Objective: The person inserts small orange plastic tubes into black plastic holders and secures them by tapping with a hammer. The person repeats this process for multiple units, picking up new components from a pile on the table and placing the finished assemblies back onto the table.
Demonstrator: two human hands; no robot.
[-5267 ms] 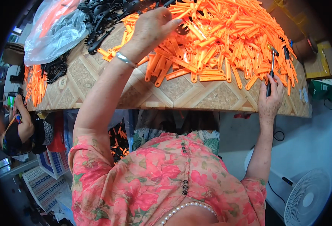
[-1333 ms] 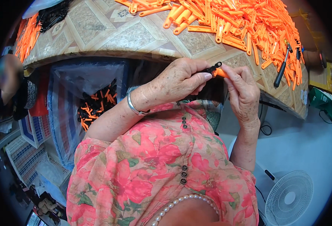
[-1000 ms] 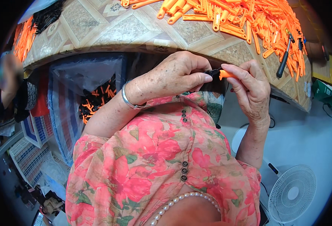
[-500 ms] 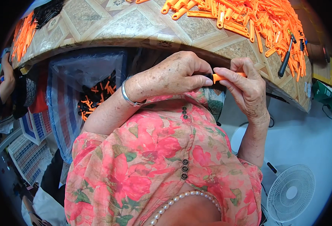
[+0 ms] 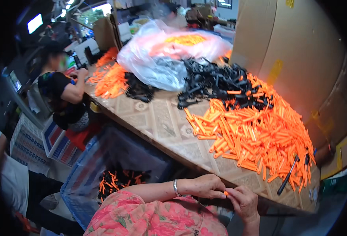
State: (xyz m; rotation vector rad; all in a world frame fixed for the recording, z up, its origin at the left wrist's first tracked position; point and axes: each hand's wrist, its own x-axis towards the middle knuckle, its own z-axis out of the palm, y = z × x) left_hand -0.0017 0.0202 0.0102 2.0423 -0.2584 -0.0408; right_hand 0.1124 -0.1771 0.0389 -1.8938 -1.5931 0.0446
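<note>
My left hand [image 5: 208, 186] and my right hand [image 5: 244, 201] meet at the table's near edge, both closed in a pinch. A small bit of an orange plastic handle [image 5: 226, 193] shows between their fingertips. Most of it is hidden by my right fingers. The black plastic piece that my left fingers gripped on its end is covered now. Close beyond my hands, a big heap of orange plastic handles [image 5: 244, 137] spreads over the patterned table [image 5: 163, 124]. Behind it lies a pile of black plastic pieces [image 5: 212, 80].
A lined blue bin [image 5: 73, 192] below the table edge holds black-and-orange pieces [image 5: 120, 181]. A black-handled tool [image 5: 286, 179] lies on the heap's right. Clear plastic bags [image 5: 153, 59] and cardboard [image 5: 291, 51] stand behind. A co-worker [image 5: 59, 86] sits left; another person [image 5: 12, 173] is nearer.
The view has tilted up, so the whole table and the co-worker show. My hands stay together in a pinch; less of the orange handle is visible and the black piece is hidden.
</note>
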